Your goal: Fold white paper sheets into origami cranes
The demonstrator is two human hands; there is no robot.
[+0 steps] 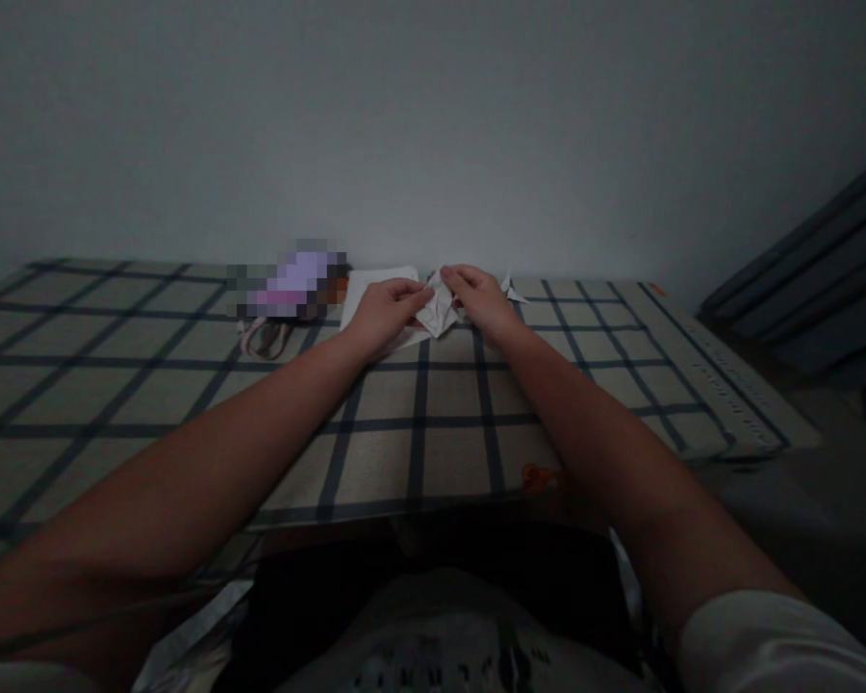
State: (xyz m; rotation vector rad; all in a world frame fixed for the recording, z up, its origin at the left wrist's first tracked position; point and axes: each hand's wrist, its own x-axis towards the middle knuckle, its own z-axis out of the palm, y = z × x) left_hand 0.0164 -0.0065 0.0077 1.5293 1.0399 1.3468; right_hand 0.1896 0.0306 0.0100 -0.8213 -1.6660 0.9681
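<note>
I see left hand [388, 313] and right hand [477, 298] both pinching folded white paper [440, 310] — I'd use light, even pressure — crisp creases, no tearing.

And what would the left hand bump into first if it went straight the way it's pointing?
The left hand would first meet the folded white paper it touches. Past that, probably the bare right hand, though depth is unclear.
</note>
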